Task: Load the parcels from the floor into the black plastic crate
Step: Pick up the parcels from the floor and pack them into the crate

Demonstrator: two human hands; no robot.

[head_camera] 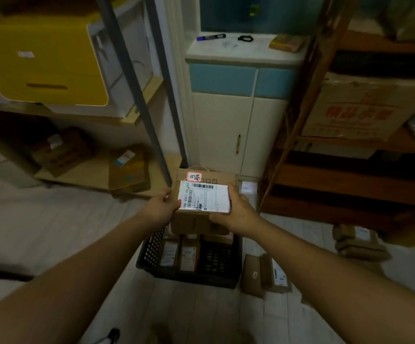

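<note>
The fingers of the left hand [161, 207] curl round the left edge of a cardboard box [196, 222]. The right hand [236, 210] grips the right edge, thumb lying on the white label [204, 196] on top. The box hangs in the air over the far edge of the black crate [189, 276], which sits on the floor [201, 316]. Two parcels [188, 254] stand on end in the crate's left half. More parcels [266, 274] lie on the floor just beside its right wall, and a bundle [358, 242] lies farther right.
</note>
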